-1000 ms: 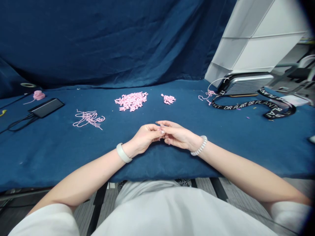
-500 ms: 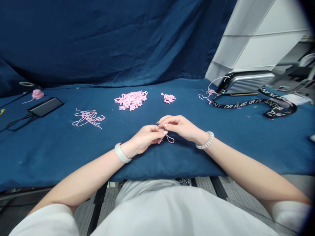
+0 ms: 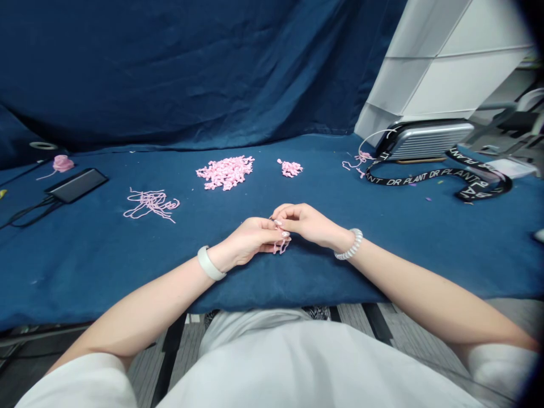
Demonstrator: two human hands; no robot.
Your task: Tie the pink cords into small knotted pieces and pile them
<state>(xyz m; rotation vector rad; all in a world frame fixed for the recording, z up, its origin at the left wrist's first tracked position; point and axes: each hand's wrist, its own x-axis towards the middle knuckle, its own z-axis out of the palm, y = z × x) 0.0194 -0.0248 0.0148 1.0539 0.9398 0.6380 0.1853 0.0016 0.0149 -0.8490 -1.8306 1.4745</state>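
My left hand (image 3: 255, 238) pinches a short length of pink yarn (image 3: 281, 247) between thumb and fingers, and part of it hangs down in a loop. My right hand (image 3: 304, 222) meets it from the right, thumb and fingertips closed on the same yarn close to the left fingertips. The fingers cover most of the yarn, so its upper part is hidden. Beyond my hands lie a large heap of small knotted pink yarn pieces (image 3: 225, 173) and a smaller heap of the same pieces (image 3: 291, 169). Loose pink yarn strands (image 3: 152, 204) lie in a tangle to the left.
On the blue cloth (image 3: 170, 266) at the left are a black power bank (image 3: 76, 185) with cables and a pink yarn ball (image 3: 63, 164). To the right lie a silver ribbed case (image 3: 431, 141), a black lettered lanyard (image 3: 419, 179) and pink yarn scraps (image 3: 361, 161). A blue curtain hangs behind.
My right hand has shifted slightly left and down, its fingertips closing against the left ones. The yarn loop that stuck out to the right now hangs under my left fingers.
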